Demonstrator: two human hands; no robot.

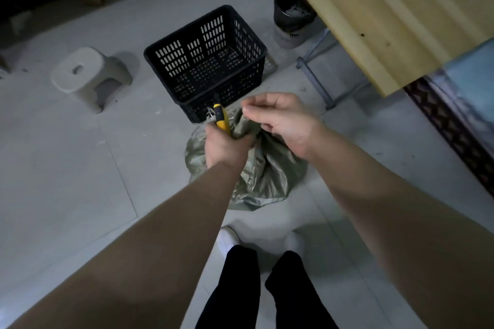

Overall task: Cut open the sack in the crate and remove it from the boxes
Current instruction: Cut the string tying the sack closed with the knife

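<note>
A grey-green woven sack [267, 171] sits on the floor just in front of a black slatted plastic crate [205, 61], outside it. The crate looks empty. My left hand [227, 144] grips the bunched neck of the sack together with a yellow-and-black utility knife [222, 119], whose tip points up toward the crate. My right hand [280, 117] hovers just right of the sack's neck, thumb and fingers pinched close together; whether it holds a thread or a bit of sack is unclear.
A beige plastic step stool [88, 76] stands to the left. A dark bucket [291, 13] sits behind the crate, beside a yellowish wooden tabletop [401, 13] with a metal frame [318, 80]. My feet [262, 243] are just behind the sack on pale floor tiles.
</note>
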